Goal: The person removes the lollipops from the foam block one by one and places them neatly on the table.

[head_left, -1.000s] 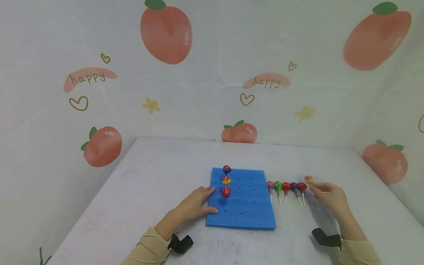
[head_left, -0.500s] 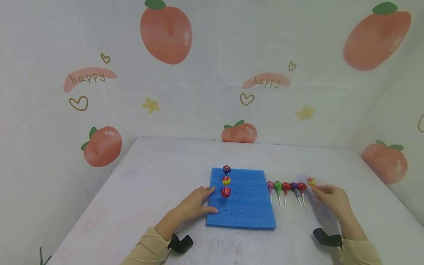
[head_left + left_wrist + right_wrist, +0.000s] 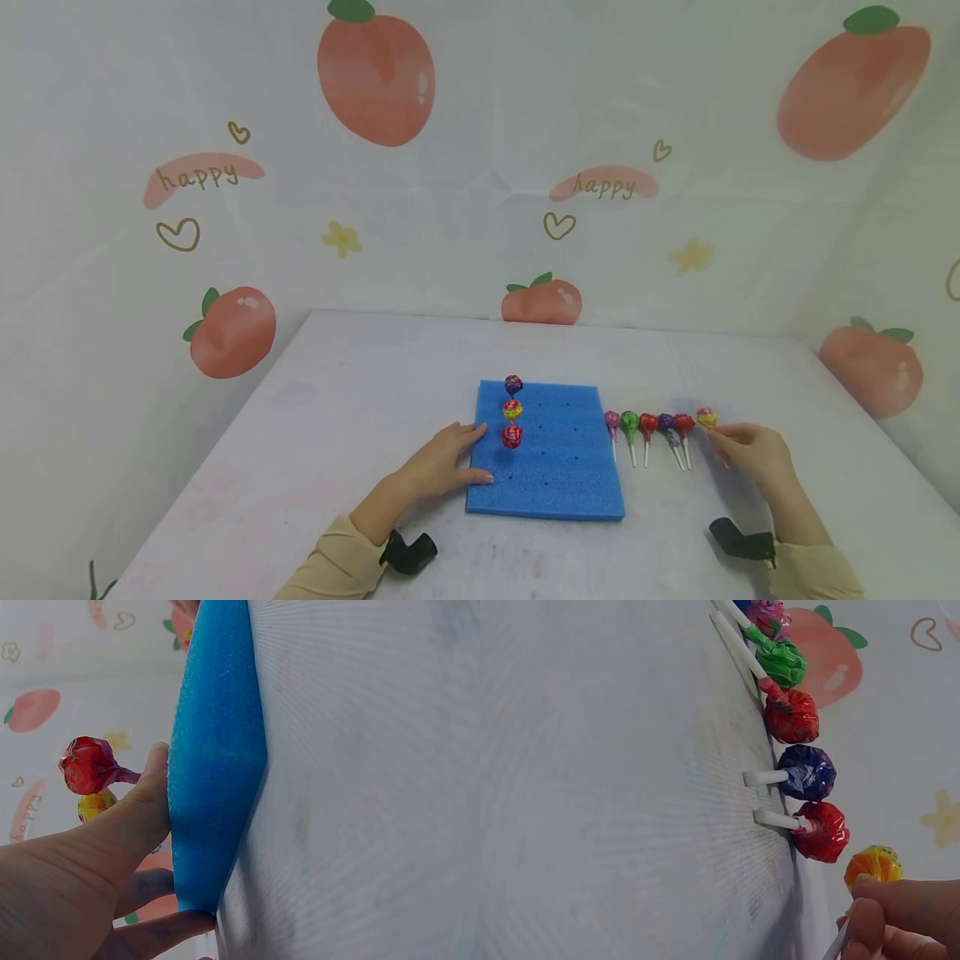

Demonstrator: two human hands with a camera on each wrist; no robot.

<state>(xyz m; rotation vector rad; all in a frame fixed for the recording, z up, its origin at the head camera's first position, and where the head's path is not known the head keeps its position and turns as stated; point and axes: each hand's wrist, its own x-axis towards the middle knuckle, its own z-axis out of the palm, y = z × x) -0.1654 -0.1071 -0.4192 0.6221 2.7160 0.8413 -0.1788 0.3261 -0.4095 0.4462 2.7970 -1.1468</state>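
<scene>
Right hand [image 3: 753,454]: you pinch the yellow lollipop [image 3: 707,416] between thumb and fingers, just below its wrapped head; can't tell if the stick tip touches the tabletop [image 3: 337,467].
Left hand [image 3: 438,464]: fingers spread, not clenched; thumb rests on top of the blue foam board [image 3: 562,492], fingertips at its left edge.
Lollipop row: outward from the board's right edge, pink lollipop [image 3: 612,417], green lollipop [image 3: 630,421], inner red lollipop [image 3: 648,422], purple lollipop [image 3: 666,422], outer red lollipop [image 3: 684,422]; your yellow one is just past that end.
Foam column: dark purple-red lollipop [image 3: 513,383], yellow-and-red lollipop [image 3: 512,409], pinkish-red lollipop [image 3: 512,437] stand upright, left side.
Row risk: swing your right hand low toward the board and it may knock the row; outer red goes first, it's nearest.
Pinch risk: a grip this near the head leaves the stick long below your fingers, so it could twist or catch.
Foam risk: press unevenly with your left thumb and the board may slide or tip, jostling the upright three.
</scene>
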